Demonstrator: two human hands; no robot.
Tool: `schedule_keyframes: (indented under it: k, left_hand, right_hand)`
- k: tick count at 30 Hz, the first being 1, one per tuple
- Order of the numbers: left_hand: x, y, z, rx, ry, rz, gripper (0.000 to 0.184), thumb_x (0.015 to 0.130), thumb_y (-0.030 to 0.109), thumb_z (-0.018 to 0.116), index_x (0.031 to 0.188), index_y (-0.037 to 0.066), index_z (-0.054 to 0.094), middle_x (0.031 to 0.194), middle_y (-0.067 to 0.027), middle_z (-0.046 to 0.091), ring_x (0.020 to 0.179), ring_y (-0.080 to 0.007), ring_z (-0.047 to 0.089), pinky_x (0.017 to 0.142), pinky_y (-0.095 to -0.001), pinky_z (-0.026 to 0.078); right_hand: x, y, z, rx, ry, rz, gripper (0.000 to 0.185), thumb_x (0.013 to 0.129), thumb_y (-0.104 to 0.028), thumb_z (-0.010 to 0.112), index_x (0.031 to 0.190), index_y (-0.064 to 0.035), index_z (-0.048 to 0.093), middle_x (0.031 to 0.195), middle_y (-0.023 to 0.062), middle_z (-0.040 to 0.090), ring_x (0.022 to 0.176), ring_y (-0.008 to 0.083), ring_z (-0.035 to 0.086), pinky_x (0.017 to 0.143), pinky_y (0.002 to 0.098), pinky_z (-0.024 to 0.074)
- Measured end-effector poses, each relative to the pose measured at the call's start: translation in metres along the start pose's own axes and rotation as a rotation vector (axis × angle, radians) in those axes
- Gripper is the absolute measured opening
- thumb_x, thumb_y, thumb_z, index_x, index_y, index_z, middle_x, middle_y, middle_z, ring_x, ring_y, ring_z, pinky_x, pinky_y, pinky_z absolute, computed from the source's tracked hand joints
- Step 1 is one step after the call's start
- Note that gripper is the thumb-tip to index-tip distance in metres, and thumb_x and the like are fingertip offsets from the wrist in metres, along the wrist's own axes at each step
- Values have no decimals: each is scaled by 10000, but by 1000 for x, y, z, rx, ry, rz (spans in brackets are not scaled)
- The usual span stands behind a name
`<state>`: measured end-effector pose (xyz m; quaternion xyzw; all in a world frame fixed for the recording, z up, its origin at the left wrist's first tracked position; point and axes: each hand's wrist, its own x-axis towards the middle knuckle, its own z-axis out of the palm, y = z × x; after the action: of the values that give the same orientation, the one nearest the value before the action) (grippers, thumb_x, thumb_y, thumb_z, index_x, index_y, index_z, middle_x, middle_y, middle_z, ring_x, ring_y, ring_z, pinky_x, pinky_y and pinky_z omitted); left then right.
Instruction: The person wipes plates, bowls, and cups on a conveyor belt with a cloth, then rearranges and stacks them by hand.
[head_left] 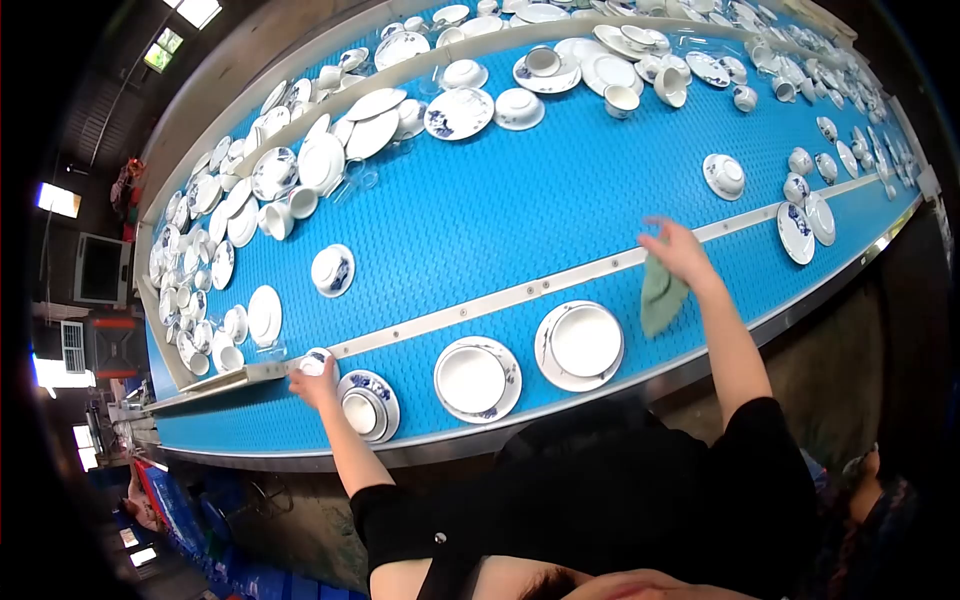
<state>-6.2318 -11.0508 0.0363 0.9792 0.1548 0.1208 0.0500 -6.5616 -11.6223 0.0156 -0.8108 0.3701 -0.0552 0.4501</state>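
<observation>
At the front left of the blue belt, my left hand [318, 385] has its fingers closed around a small white bowl [316, 361]. Just right of it, small bowls are nested on a blue-patterned plate [384, 385]. A limp green cloth [662, 298] hangs from my right hand [682, 255], gripped by the lower fingers while the index finger points left. Between my hands two larger white bowls stand on plates, a left bowl [470, 379] and a right bowl [586, 340]. Beyond the divider, a single bowl [331, 270] sits on the belt.
A pale metal divider rail [480, 306] runs along the blue belt [500, 215]. Crowded plates, bowls and cups line the far side, with a floral plate [459, 113] among them. Another bowl [724, 176] and two leaning plates are at the right. A monitor [102, 269] stands at far left.
</observation>
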Motion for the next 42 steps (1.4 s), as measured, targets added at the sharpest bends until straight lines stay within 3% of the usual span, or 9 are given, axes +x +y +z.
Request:
schedule_keyframes:
  k: [9,14,18,25,27,30,33,37,42]
  left_hand:
    - [-77,98,3,-49,-167,255,812,579,409,770,1176,36,366,1115,-225,445,997,-370,491,829,-408,434]
    - [-129,159,-3,-1011,-820,-144,665,772,546,531,1238,102,365,1199,-147,466,1080,-310,482,788,-490,440]
    - [-206,229,-12,-1591,-1316,-332,730,784,705,295,1299,191,357,1297,-88,423,1153,-333,434,789,-569,411]
    - [-330,334,36,-850,-1418,91,545,877,486,390,1239,81,435,1214,-122,488,970,-250,555,683,-430,507]
    - [-358,346,48,-615,-714,855,510,895,435,406,1219,44,456,1180,-121,504,874,-217,558,646,-369,504]
    - [-403,389,-11,-1024,-1165,353,534,909,453,367,1268,60,403,1187,-138,496,899,-224,547,728,-344,485]
    - [-437,413,-37,-1266,-1695,-178,851,785,736,154,1289,87,375,1235,-118,475,1057,-291,514,799,-444,448]
    - [-451,395,-35,-1325,-1732,-284,822,788,730,161,1203,80,447,1137,-100,542,1011,-267,549,735,-441,488]
    - [-458,380,-63,-1473,-1544,-304,707,831,669,247,1122,73,494,1058,-100,573,914,-226,595,676,-397,528]
  right_hand:
    - [219,28,-22,-149,116,-26,743,709,-491,625,1303,-133,358,1088,192,574,962,349,563,806,404,447]
    - [268,46,4,-95,115,-100,663,726,-496,612,1239,-113,437,1040,181,597,939,351,573,791,407,452]
    - [247,58,15,95,140,-98,384,775,-439,591,897,-75,594,813,145,613,800,272,597,707,363,452]
    - [141,113,-31,499,-305,-57,276,809,-317,592,738,-50,587,706,29,582,625,117,497,566,285,395]
    - [112,122,-53,476,-322,-74,254,809,-291,598,734,-49,586,712,13,578,659,100,506,590,273,406]
    - [71,110,-88,420,-426,-146,190,783,-280,618,821,-94,609,727,16,577,723,109,534,660,284,430]
    - [41,77,-136,279,-603,-371,398,727,-268,655,1113,-196,585,761,30,582,793,147,566,772,302,446]
    - [77,92,-180,78,-232,-99,583,668,-252,705,1203,-118,516,1026,95,595,959,218,556,853,329,414]
    - [154,174,-173,-434,-69,-281,814,638,-337,730,1320,-111,349,1229,165,482,1127,312,474,925,363,397]
